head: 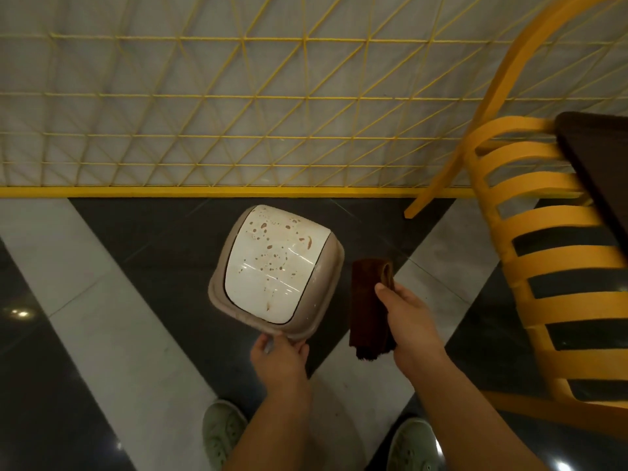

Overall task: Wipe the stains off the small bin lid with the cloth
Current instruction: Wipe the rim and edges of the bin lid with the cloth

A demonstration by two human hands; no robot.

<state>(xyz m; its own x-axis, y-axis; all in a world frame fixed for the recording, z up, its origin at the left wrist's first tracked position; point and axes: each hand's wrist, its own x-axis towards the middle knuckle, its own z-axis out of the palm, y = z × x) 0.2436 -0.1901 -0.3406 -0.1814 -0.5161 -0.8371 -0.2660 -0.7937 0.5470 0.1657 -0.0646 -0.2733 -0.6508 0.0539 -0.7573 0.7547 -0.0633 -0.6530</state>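
Note:
The small bin lid (277, 268) is a beige frame around a white swing flap, held up in the air at the middle of the view. Brown spots and smears dot the flap, densest toward its far end. My left hand (280, 356) grips the lid's near edge from below. A folded dark brown cloth (368, 307) hangs just right of the lid, apart from it. My right hand (407, 317) is closed on the cloth's right side, thumb on top.
A yellow slatted chair (543, 253) stands at the right, tucked under a dark table (598, 164). A yellow wire fence (238, 130) with a yellow base rail crosses the back. Grey and white floor tiles lie below, with my two pale green shoes (222, 433) at the bottom.

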